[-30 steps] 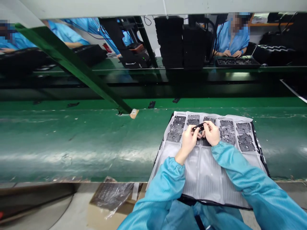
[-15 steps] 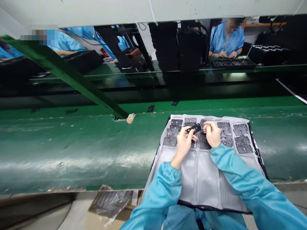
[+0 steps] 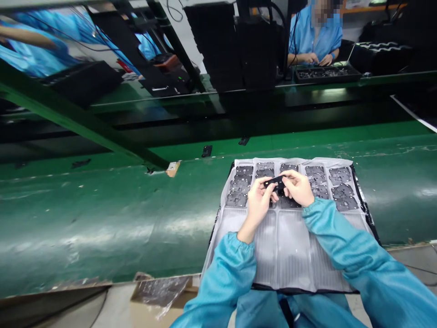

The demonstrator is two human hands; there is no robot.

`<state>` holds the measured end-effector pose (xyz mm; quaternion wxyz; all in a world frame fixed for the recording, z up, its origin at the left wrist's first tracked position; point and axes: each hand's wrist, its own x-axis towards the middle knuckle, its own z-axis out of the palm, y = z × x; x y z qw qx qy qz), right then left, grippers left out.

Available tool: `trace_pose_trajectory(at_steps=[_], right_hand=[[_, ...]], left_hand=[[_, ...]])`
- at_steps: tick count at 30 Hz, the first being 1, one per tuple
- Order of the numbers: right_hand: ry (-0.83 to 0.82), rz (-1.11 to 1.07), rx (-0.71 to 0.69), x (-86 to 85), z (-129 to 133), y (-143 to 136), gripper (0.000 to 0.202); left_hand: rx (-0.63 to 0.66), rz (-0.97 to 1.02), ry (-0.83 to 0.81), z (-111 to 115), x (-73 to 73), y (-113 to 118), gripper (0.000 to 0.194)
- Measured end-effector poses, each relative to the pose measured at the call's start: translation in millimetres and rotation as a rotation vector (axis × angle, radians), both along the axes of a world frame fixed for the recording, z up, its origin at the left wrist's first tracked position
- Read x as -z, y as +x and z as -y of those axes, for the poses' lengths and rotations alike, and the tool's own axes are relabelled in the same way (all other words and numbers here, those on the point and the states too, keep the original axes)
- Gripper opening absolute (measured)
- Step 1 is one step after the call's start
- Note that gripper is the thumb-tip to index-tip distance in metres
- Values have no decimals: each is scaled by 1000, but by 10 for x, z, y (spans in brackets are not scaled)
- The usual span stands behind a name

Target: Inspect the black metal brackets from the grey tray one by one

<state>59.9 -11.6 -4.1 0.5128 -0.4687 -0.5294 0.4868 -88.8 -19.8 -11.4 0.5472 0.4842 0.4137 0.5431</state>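
Observation:
A small flat black plastic part (image 3: 274, 182) is held up above a tray, one end in each hand. My left hand (image 3: 260, 200) pinches its left end between thumb and fingers. At the other end, my right hand (image 3: 297, 187) has thumb and fingertips closed on it. Beneath them lies the tray (image 3: 262, 237), lined with pale translucent plastic and divided into compartments. Its far row holds stacks of thin dark plates (image 3: 238, 184) with small holes, and my hands partly hide the middle stacks.
The tray rests on a green bench (image 3: 112, 218), reaching its front edge. A green slanted post (image 3: 102, 139) meets the bench at the left. Loose black parts (image 3: 206, 151) lie on the conveyor strip behind. Across it, a co-worker (image 3: 316, 41) handles a black tray (image 3: 327, 74). A cardboard box (image 3: 153, 296) stands below.
My right hand has moved left and taken hold of the black part's right end, which only my left hand held before. The camera view has tilted down a little.

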Motion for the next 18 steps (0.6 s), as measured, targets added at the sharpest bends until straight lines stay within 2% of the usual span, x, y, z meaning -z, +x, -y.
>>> trace_pose_trajectory(at_steps=[3, 9, 18], right_hand=[[27, -37, 46, 4, 5, -2, 26], [-20, -106, -18, -26, 7, -25, 27], [-5, -108, 128, -26, 17, -104, 23]], left_hand=[[1, 3, 1, 13, -13, 8, 37], [-21, 11, -17, 32, -51, -10, 38], [9, 30, -9, 46, -65, 6, 29]])
